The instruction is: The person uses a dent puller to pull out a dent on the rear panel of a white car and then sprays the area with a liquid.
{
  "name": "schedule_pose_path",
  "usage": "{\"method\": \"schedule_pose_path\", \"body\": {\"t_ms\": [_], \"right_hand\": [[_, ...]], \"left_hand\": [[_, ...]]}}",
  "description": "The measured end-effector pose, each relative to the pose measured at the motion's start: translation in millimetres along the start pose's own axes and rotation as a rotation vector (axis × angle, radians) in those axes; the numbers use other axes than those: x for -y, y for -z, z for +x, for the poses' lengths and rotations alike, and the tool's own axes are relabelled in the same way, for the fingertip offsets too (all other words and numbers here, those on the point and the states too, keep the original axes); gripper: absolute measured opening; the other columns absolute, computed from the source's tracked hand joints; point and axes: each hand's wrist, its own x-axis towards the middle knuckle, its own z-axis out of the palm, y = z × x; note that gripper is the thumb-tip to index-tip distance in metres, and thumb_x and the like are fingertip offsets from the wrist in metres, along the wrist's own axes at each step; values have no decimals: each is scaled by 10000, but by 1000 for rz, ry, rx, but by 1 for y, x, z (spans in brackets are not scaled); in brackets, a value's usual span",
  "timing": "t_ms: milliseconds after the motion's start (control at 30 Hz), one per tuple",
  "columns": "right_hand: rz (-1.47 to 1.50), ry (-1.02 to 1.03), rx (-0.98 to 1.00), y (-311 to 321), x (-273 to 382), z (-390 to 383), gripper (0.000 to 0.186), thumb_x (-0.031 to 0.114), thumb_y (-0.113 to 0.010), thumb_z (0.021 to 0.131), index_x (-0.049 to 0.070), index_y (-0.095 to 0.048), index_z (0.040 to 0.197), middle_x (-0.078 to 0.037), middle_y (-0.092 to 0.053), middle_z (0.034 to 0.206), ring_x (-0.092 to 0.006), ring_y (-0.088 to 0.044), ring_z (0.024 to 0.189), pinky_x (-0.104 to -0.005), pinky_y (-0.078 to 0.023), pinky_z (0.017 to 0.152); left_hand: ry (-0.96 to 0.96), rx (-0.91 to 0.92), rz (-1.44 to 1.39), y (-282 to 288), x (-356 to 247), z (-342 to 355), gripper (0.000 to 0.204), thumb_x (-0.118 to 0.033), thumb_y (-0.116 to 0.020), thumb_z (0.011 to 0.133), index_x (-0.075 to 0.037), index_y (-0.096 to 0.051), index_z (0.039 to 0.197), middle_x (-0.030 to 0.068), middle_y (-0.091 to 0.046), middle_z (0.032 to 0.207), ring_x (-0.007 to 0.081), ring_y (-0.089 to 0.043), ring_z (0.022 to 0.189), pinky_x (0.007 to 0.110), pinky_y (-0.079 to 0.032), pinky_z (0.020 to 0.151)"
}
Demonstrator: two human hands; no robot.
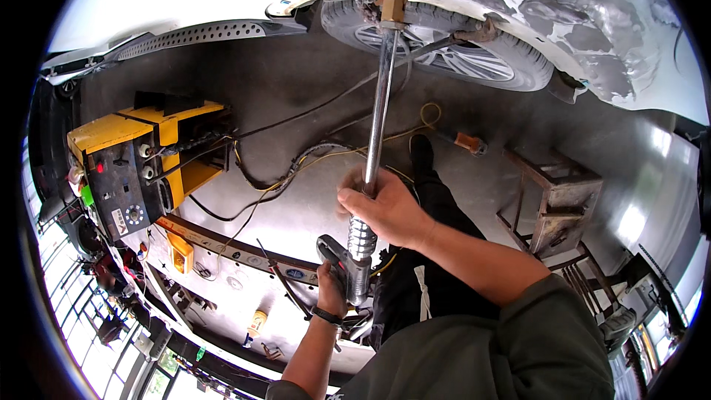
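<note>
A long slide hammer dent puller with a chrome rod [380,104] runs from near my body up to the car. Its brass-coloured head [393,4] meets the lower edge of a white, patchily sanded body panel [555,11] above the wheel. A small red glow shows there. My right hand [392,211] is closed round the rod at the upper end of the ribbed metal sliding weight [362,237]; its fingers are slightly blurred. Lower down, my left hand [331,292] grips the black pistol handle [330,249] at the tool's near end.
A yellow welding machine [118,130] stands at left, its cables [296,167] trailing across the floor. A clamp [480,31] hangs by the car wheel [459,59]. An orange-ended tool [468,143] lies near my foot. At right stands a worn stool [566,192].
</note>
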Motion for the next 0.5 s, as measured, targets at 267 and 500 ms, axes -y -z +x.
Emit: {"method": "schedule_pose_path", "body": {"t_ms": [267,500], "right_hand": [[147,54,-1,5,57,44,187,182,-673,954,26,-581,1003,-50,-593,821,-144,-633,717,-324,-571,662],[275,-49,-69,-14,-12,-3,202,101,-661,935,39,-535,1080,-49,-601,822,-132,-632,772,-332,-568,690]], "left_hand": [[-5,-69,109,25,16,11,517,-482,-353,1024,-73,-598,1224,76,-690,1021,215,-674,906,370,-554,841],[28,-50,50,39,22,24,501,-467,-370,1016,-71,-613,1203,87,-690,1040,232,-673,931,378,-542,878]]}}
